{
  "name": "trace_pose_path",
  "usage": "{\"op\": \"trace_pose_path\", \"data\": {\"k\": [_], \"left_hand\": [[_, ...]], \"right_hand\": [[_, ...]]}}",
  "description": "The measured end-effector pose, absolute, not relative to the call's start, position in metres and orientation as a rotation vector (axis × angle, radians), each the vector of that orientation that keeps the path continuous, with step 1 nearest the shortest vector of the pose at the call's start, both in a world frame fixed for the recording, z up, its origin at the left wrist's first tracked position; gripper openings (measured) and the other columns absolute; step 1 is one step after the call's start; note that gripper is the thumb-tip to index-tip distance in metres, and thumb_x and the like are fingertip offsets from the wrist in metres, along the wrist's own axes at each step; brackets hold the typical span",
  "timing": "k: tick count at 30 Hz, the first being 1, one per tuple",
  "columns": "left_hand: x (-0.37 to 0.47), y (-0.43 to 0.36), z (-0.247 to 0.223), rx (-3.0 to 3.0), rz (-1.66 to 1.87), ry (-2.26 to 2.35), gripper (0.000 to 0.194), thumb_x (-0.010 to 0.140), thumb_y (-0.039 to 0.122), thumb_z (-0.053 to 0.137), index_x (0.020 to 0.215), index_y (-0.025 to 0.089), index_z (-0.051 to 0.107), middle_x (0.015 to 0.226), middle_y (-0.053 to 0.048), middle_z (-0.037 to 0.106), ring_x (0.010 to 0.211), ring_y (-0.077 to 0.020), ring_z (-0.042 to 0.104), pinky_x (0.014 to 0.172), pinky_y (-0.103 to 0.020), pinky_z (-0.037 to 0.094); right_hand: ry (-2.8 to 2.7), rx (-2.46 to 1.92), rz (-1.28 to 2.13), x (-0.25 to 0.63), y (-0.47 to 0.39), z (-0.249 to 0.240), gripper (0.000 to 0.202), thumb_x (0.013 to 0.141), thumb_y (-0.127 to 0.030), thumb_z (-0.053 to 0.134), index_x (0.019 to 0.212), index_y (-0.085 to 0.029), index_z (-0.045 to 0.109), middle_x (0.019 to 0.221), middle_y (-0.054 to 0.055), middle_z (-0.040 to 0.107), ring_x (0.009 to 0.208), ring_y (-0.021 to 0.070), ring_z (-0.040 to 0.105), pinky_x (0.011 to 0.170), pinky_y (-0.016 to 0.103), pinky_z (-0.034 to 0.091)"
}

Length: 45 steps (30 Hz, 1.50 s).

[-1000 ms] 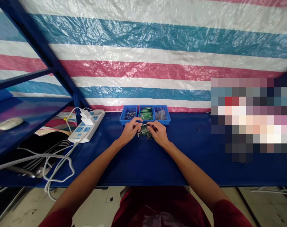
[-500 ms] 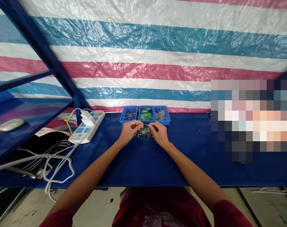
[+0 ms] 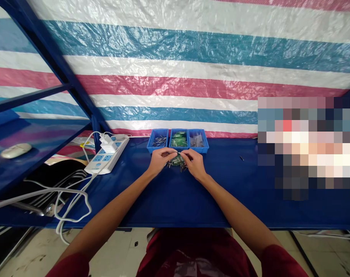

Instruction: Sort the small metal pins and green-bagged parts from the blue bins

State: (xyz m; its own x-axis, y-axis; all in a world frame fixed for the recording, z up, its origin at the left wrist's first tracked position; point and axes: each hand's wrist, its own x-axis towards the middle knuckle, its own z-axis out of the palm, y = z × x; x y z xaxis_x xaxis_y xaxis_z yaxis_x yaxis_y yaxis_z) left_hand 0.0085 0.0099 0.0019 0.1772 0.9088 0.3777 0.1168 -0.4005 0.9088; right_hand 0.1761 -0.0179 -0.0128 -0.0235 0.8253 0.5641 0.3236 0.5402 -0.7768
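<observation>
Striped plastic sheeting [image 3: 175, 84] backs your whole workspace; blue tabletop [image 3: 175, 204] below. Three blue bins [image 3: 150, 149] side by side at the rear, presumably sorted for easy reach: slim metallic pieces [image 3: 160, 141] left, green pieces [image 3: 179, 139] middle, greyish translucent pieces [image 3: 196, 140] right. Your left hand [image 3: 161, 159] and right hand [image 3: 196, 161] meet just in front. Loose pile [image 3: 176, 160] sits between them, probably for short picks. Stray dark pin [image 3: 242, 158] lies well right. Tiny thin piece [image 3: 178, 153] above the pile: thumbs and fingertips pinch it from both sides, likely for steadiness; can't identify it.
</observation>
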Motion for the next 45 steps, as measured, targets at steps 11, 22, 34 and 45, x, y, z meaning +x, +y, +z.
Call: {"op": "trace_pose_path", "data": {"k": [11,22,34,45], "left_hand": [[0.0068,0.0036,0.0047,1.798,1.27,0.963,0.026,0.087,0.041,0.057,0.091,0.016,0.061,0.082,-0.006,0.069,0.077,-0.018,0.066,0.066,-0.027,0.052],[0.0033,0.0078,0.002,1.912,1.242,1.042,0.03,0.088,0.038,0.054,0.11,0.019,0.059,0.074,0.001,0.057,0.06,-0.0109,0.054,0.059,-0.022,0.047],[0.0017,0.0075,0.0055,2.004,1.205,1.056,0.028,0.083,0.042,0.061,0.094,0.017,0.07,0.089,-0.006,0.066,0.079,-0.0174,0.062,0.061,-0.025,0.053],[0.0006,0.011,0.0033,1.858,1.158,0.933,0.031,0.085,0.043,0.059,0.095,0.015,0.07,0.069,-0.004,0.068,0.06,-0.0144,0.063,0.059,-0.026,0.054]], "right_hand": [[-1.588,-1.108,0.41,0.1799,-0.0161,-0.0135,0.036,0.095,-0.039,0.041,0.087,-0.018,0.069,0.074,0.005,0.065,0.065,0.0161,0.059,0.063,0.027,0.045],[-1.598,-1.114,0.377,0.1801,-0.0161,-0.0143,0.035,0.095,-0.037,0.041,0.087,-0.018,0.069,0.074,0.005,0.066,0.067,0.0165,0.06,0.065,0.028,0.045],[-1.568,-1.124,0.352,0.1802,-0.0184,-0.012,0.034,0.095,-0.036,0.042,0.084,-0.018,0.069,0.074,0.004,0.066,0.064,0.0154,0.058,0.063,0.028,0.044],[-1.669,-1.023,0.447,0.1777,-0.0196,-0.0124,0.024,0.09,-0.038,0.051,0.093,-0.02,0.067,0.076,0.003,0.062,0.058,0.013,0.053,0.058,0.026,0.045]]}}
